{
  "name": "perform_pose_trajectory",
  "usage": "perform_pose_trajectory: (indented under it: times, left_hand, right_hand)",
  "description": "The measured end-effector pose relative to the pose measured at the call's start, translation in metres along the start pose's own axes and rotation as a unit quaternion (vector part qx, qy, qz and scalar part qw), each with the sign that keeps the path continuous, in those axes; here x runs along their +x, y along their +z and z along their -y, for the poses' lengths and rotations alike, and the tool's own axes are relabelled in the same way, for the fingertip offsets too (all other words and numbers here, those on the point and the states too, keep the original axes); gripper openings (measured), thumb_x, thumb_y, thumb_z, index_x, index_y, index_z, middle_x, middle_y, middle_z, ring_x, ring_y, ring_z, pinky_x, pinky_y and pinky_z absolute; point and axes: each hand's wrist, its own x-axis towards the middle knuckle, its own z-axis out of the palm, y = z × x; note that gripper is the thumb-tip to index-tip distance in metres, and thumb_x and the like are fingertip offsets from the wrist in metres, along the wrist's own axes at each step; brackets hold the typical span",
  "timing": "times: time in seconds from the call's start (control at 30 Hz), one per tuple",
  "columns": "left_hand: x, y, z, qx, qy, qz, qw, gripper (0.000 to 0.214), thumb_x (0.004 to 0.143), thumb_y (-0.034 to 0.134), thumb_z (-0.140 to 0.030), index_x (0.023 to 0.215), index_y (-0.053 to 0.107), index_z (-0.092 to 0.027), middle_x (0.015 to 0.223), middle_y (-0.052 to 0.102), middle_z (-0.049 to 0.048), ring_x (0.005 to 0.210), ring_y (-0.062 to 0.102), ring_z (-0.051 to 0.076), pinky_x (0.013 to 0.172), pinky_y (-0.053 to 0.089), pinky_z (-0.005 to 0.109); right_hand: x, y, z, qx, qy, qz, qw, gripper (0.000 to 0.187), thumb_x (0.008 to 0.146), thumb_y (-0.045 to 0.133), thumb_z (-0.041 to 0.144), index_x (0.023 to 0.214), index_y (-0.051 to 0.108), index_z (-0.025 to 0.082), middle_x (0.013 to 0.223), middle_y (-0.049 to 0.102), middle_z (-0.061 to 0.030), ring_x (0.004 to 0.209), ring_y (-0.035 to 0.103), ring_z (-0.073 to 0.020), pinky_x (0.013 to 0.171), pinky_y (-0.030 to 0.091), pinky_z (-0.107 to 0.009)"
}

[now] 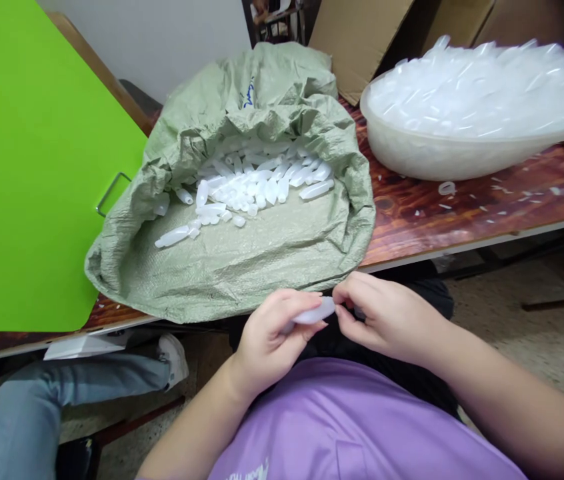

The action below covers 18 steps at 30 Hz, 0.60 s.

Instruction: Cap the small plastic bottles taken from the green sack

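Observation:
My left hand (279,333) is closed around a translucent white plastic piece (316,312), which is rounded and narrows to a tip on the right. With thumb and forefinger pinched, my right hand (382,313) is at that narrow end; the exact contact is partly hidden by the fingertips. Both hands are in front of the table edge, just above my lap. Beyond them, a pale green woven sack (242,257) lies with its mouth facing me. Many similar white plastic pieces (262,180) are heaped inside it.
At the right, a large translucent tub (437,157) is piled high with white plastic pieces. White scraps and a small ring (447,189) lie on the wood-patterned table (397,227). A bright green panel (37,167) stands left. Another person's leg (107,380) is at lower left.

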Motion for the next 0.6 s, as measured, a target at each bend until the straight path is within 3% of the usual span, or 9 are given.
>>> perform_pose_trajectory:
  times: [0.2, 0.3, 0.37, 0.43, 0.5, 0.57, 0.6]
  left_hand:
    - [-0.001, -0.005, -0.001, 0.064, 0.096, 0.094, 0.989, 0.047, 0.078, 0.053, -0.001, 0.119, 0.052, -0.023, 0.115, 0.058, 0.0097, 0.104, 0.057, 0.018, 0.086, 0.049, 0.029]
    - [0.0, -0.007, -0.005, 0.089, 0.145, 0.131, 0.977, 0.046, 0.081, 0.049, -0.003, 0.123, 0.048, -0.022, 0.119, 0.056, 0.0132, 0.105, 0.057, 0.019, 0.085, 0.049, 0.031]
    - [0.0, -0.007, -0.008, 0.095, 0.145, 0.115, 0.978, 0.046, 0.082, 0.048, -0.004, 0.123, 0.048, -0.022, 0.12, 0.055, 0.0136, 0.106, 0.056, 0.019, 0.085, 0.049, 0.032]
    - [-0.002, -0.007, -0.007, 0.089, 0.118, 0.051, 0.988, 0.046, 0.08, 0.051, -0.003, 0.121, 0.051, -0.024, 0.121, 0.053, 0.0117, 0.106, 0.056, 0.019, 0.085, 0.049, 0.031]
    - [-0.005, -0.005, -0.003, 0.061, 0.07, -0.044, 0.995, 0.046, 0.076, 0.058, -0.003, 0.115, 0.056, -0.026, 0.118, 0.052, 0.0083, 0.102, 0.056, 0.018, 0.082, 0.049, 0.028]
    - [-0.009, -0.002, 0.003, 0.004, -0.001, -0.127, 0.992, 0.041, 0.073, 0.064, -0.007, 0.109, 0.061, -0.026, 0.111, 0.053, 0.0061, 0.098, 0.056, 0.016, 0.079, 0.048, 0.025]
    - [-0.01, -0.001, 0.006, -0.039, -0.049, -0.15, 0.987, 0.037, 0.074, 0.065, -0.01, 0.107, 0.062, -0.025, 0.107, 0.054, 0.006, 0.094, 0.057, 0.016, 0.076, 0.049, 0.024]
  right_hand:
    - [-0.001, 0.014, 0.001, 0.093, 0.077, 0.024, 0.992, 0.003, 0.077, 0.049, 0.018, 0.076, 0.051, 0.017, 0.068, 0.053, -0.0011, 0.059, 0.049, -0.0107, 0.053, 0.037, -0.022]
    - [0.0, 0.021, 0.001, 0.202, 0.143, 0.057, 0.967, 0.008, 0.078, 0.051, 0.024, 0.073, 0.052, 0.017, 0.069, 0.056, -0.001, 0.06, 0.05, -0.011, 0.053, 0.039, -0.021]
    - [0.0, 0.02, -0.005, 0.264, 0.179, 0.053, 0.946, 0.013, 0.081, 0.049, 0.026, 0.074, 0.053, 0.017, 0.068, 0.056, -0.0006, 0.06, 0.05, -0.0109, 0.054, 0.04, -0.021]
    - [0.0, 0.011, -0.019, 0.25, 0.218, -0.024, 0.943, 0.014, 0.083, 0.049, 0.029, 0.077, 0.055, 0.017, 0.07, 0.057, -0.001, 0.062, 0.051, -0.0116, 0.056, 0.041, -0.023]
    - [-0.002, -0.003, -0.038, 0.144, 0.258, -0.166, 0.941, 0.016, 0.082, 0.053, 0.032, 0.087, 0.059, 0.018, 0.078, 0.058, -0.0027, 0.068, 0.053, -0.0136, 0.063, 0.043, -0.026]
    - [-0.005, -0.017, -0.056, 0.039, 0.285, -0.28, 0.916, 0.028, 0.083, 0.054, 0.036, 0.105, 0.059, 0.021, 0.087, 0.059, -0.0051, 0.077, 0.054, -0.0163, 0.072, 0.043, -0.031]
    - [-0.006, -0.021, -0.063, 0.02, 0.286, -0.308, 0.907, 0.034, 0.084, 0.052, 0.037, 0.114, 0.055, 0.021, 0.09, 0.058, -0.0064, 0.08, 0.054, -0.0175, 0.076, 0.042, -0.033]
